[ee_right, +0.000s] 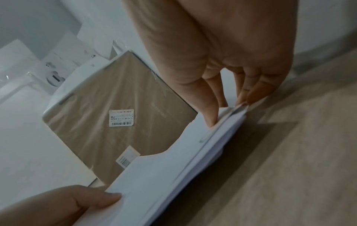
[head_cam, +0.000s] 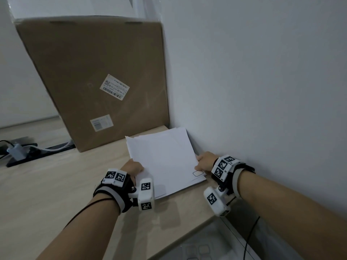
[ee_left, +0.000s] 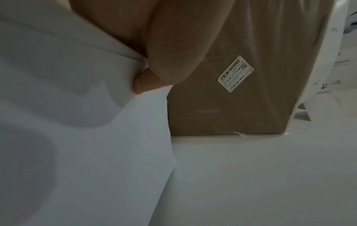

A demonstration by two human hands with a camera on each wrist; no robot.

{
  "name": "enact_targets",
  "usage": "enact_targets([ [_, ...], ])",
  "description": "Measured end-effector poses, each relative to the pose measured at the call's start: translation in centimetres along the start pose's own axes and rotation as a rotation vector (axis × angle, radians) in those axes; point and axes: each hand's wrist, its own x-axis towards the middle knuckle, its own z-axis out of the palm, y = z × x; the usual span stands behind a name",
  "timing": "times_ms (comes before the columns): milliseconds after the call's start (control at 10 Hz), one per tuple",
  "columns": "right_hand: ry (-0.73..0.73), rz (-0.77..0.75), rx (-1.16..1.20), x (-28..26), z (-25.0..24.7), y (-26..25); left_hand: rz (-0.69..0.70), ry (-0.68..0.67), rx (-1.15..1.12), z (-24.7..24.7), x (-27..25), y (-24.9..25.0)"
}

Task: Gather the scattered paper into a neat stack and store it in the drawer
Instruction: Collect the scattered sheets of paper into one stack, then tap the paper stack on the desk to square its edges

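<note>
The paper stack (head_cam: pixel 165 160) lies between the two hands on the light wood-grain bench (head_cam: pixel 56 184), its far right corner close to the white wall (head_cam: pixel 262 72). The left hand (head_cam: pixel 132 167) grips the stack's left edge, thumb on top and fingers curled beneath, as the left wrist view shows. The right hand (head_cam: pixel 205 162) pinches the right edge; the right wrist view shows its thumb pressing the top sheet while the other fingertips (ee_right: pixel 258 91) sit at the edge, which is lifted a little off the bench and casts a shadow beneath. Both forearms reach forward, wrists turned inward toward the sheets.

The sheets are plain white, thin and flat, with edges not fully aligned; one near the right hand bears a small rounded rectangle outline (head_cam: pixel 197 173). Just behind the stack stands a large brown cardboard box (head_cam: pixel 93 81) wrapped in clear film, carrying a barcode label (head_cam: pixel 114 87).
</note>
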Motion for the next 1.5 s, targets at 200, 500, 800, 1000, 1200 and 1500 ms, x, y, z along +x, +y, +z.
enact_targets([
  [200,-0.008,-0.038,0.099,-3.2,1.4,1.1,-0.004,0.038,0.132,-0.6,-1.6,-2.0],
  [500,-0.080,-0.175,0.120,-11.5,3.7,3.6,-0.045,0.065,0.096,-0.2,-12.4,-5.9],
  [800,0.021,-0.098,1.033,-15.7,5.8,9.1,-0.160,0.048,0.032,4.8,-23.4,-5.7],
  [1000,0.102,0.124,1.242,-18.9,5.8,11.9,-0.199,-0.224,0.028,5.7,-25.5,-3.9],
  [1200,-0.160,0.142,1.294,-19.0,6.7,11.1,0.009,0.064,0.158,2.4,-22.6,-3.0],
  [1500,0.055,0.129,1.120,-16.4,6.3,9.8,0.030,0.182,0.646,-0.9,-13.0,-1.8],
])
